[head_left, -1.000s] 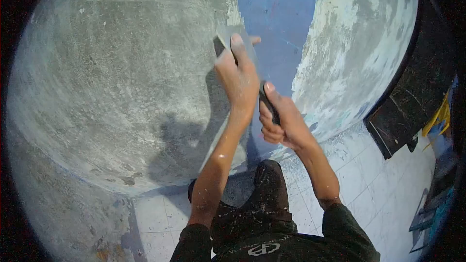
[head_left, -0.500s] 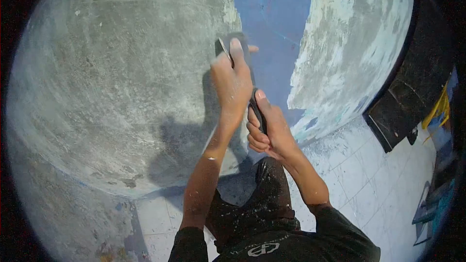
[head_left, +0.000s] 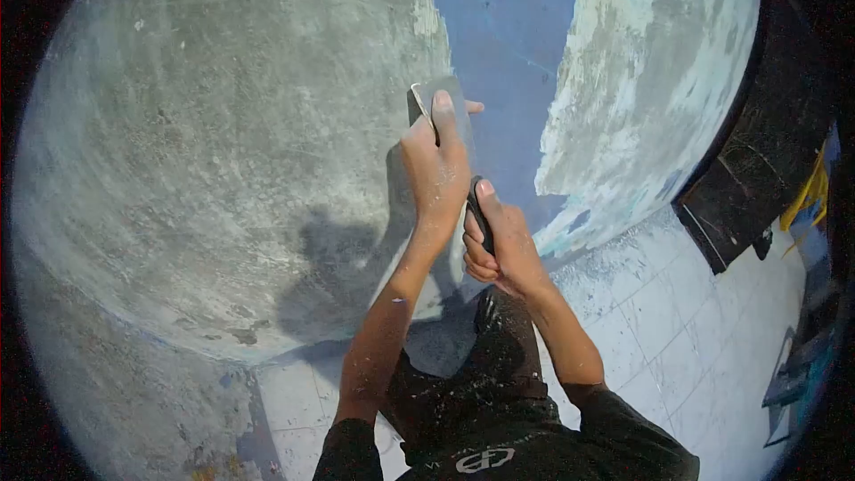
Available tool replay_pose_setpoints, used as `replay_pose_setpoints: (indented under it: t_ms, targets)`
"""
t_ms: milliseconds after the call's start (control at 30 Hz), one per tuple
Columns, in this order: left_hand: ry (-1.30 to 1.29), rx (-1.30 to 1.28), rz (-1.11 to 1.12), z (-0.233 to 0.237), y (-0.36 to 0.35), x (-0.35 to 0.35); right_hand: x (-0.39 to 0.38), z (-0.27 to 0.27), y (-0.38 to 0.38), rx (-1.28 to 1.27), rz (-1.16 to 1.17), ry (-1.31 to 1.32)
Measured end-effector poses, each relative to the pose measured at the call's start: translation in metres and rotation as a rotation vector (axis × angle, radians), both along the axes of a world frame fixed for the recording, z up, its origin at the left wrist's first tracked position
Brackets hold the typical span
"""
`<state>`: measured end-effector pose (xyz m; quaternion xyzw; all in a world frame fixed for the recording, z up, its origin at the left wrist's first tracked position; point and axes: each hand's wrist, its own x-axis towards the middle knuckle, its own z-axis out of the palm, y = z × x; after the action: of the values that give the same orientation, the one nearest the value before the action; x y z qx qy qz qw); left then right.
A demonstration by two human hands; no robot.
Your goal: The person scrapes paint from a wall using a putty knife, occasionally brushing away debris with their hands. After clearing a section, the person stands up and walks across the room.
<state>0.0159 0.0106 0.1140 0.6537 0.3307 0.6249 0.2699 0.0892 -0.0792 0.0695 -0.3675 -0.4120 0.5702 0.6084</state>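
Both hands hold one broad-bladed scraper [head_left: 453,93] against the wall, along the left border of a blue paint strip [head_left: 503,27]. My left hand [head_left: 436,165] is closed round the grey blade, its thumb lying on the face and a fingertip showing past the right side. Lower down, my right hand [head_left: 508,245] wraps the black handle, thumb on top. Pale dust coats the skin of both hands. The blade's contact with the wall is partly hidden by my left hand.
Bare grey wall [head_left: 223,125] lies left of the strip, and patchy grey-white wall [head_left: 650,53] lies right. Paint flakes cover the tiled floor [head_left: 659,338]. A dark panel [head_left: 757,142] and a yellow cloth-like thing [head_left: 808,196] are at the right.
Both hands and the scraper have moved a little downward and to the right in view. The grip of each hand stays the same.
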Motion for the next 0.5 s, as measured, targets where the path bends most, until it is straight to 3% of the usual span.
replay_pose_setpoints:
  t_ms: [100, 300, 400, 500]
  targets:
    - [0.002, -0.095, -0.035, 0.03, -0.001, 0.0, 0.001, 0.011, 0.003, 0.034, -0.005, 0.011]
    - [-0.009, -0.103, -0.005, -0.007, -0.006, 0.002, 0.009, -0.014, 0.001, -0.006, 0.037, -0.02]
    - [-0.11, 0.133, -0.024, 0.02, 0.013, 0.011, 0.01, 0.009, 0.006, 0.069, 0.016, -0.018]
    - [-0.054, 0.082, -0.036, 0.043, 0.003, 0.011, 0.013, 0.03, 0.009, 0.073, 0.036, 0.006]
